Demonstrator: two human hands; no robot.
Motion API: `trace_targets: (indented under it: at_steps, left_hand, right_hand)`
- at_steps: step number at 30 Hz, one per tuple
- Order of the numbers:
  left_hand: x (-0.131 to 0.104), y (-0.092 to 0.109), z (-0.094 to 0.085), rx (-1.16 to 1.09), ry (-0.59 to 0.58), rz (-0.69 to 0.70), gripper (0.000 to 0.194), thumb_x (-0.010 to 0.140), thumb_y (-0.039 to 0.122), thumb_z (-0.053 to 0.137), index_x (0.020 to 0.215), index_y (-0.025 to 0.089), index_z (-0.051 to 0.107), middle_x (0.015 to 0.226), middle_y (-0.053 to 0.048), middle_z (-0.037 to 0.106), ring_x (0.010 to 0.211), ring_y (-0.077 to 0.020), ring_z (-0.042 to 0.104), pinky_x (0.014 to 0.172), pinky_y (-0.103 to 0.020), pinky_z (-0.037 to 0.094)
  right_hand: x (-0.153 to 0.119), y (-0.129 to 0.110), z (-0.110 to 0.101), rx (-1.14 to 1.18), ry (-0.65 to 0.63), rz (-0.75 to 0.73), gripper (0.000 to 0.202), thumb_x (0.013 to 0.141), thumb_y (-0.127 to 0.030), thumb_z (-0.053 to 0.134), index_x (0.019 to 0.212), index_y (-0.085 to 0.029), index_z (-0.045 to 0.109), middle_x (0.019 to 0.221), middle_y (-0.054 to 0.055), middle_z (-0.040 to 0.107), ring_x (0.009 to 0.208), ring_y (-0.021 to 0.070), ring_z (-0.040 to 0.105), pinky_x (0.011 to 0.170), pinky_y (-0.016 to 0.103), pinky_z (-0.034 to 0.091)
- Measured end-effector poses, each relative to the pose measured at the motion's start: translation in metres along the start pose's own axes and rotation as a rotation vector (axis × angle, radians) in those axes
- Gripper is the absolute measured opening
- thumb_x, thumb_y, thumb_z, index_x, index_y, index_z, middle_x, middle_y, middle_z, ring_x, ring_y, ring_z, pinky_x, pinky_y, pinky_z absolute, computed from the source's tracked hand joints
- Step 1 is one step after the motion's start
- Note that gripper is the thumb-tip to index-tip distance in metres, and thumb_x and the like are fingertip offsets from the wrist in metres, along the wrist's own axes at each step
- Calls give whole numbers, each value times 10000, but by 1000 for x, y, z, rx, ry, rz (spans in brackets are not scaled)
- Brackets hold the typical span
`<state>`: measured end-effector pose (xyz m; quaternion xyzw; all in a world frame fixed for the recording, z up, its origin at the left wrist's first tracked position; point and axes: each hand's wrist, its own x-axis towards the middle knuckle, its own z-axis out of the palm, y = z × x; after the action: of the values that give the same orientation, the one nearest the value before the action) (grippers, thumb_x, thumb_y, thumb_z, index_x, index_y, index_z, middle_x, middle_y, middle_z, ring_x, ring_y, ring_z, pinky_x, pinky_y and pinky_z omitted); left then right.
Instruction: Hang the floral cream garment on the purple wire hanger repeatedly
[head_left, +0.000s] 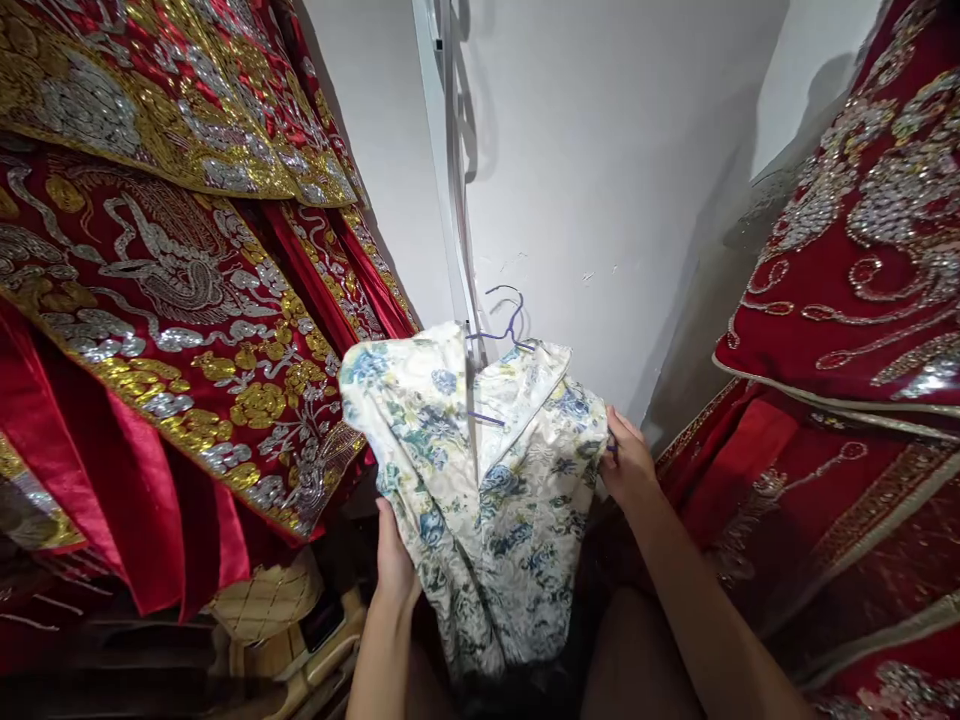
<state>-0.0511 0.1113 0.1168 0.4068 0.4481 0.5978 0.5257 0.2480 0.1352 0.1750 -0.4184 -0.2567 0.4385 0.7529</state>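
A cream garment (525, 520) with blue and green floral print is held up in front of the pale wall (600, 150), between red embroidered garments on both sides. Its shoulders and V-shaped neckline point away from the wearer, toward the wall; its long axis runs from there down toward the wearer's lap, with the lower end in shadow. A purple hanger (511, 335) sits inside the neck, its hook rising near the metal strip (450, 180) on the wall. The right hand (628, 462) pinches the shoulder edge by the hanger's end, fingers curled. The left hand (396, 560) lies against the opposite side edge, lower down, thumb up and the other fingers hidden; whether it pinches cannot be told. At lower left, below the gold-and-silver embroidered red garment (195, 290), a tan lattice-patterned item (266, 600) rests near pale wooden pieces (322, 665); its inside is hidden. The beaded red garment (862, 260) hangs right.
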Motion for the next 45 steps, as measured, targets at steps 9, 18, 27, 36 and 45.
trace_targets:
  at_steps: [9,18,27,36,45]
  left_hand:
    - [-42,-57,-15,-41,92,-195,686,651,498,847,1224,178,649,1238,-131,706,1259,-322,600,1108,-451,433]
    - [-59,-68,1,94,-16,-191,655,669,526,821,1193,157,685,1216,-156,709,1259,-355,591,1105,-444,420]
    - [-73,-88,18,34,-57,-203,681,699,517,811,1268,182,644,1225,-156,701,1275,-336,579,1141,-464,378]
    - [-79,-90,10,208,22,-133,706,707,504,793,1300,184,582,1250,-160,669,1280,-360,557,1127,-463,382]
    - [-85,-85,15,671,240,577,314,833,270,688,1125,242,574,1204,-121,575,1205,-295,537,1076,-450,399]
  right_hand:
    - [-36,21,-22,-110,-126,-1,432,705,-576,798,921,-215,703,631,-50,553,454,80,418,330,189,311]
    - [-45,46,-77,-184,156,-94,417,741,-535,776,1021,-230,727,843,1,682,632,144,584,526,253,485]
    - [-110,99,-35,-392,-316,164,374,827,-594,651,762,-229,603,592,-14,574,472,141,465,441,267,358]
    - [-112,109,-10,-521,-561,243,440,881,-558,570,624,-213,477,510,-39,497,438,97,386,469,253,307]
    - [-119,105,-10,-495,-517,374,249,808,-429,622,737,-194,577,563,-3,658,353,87,399,394,235,245]
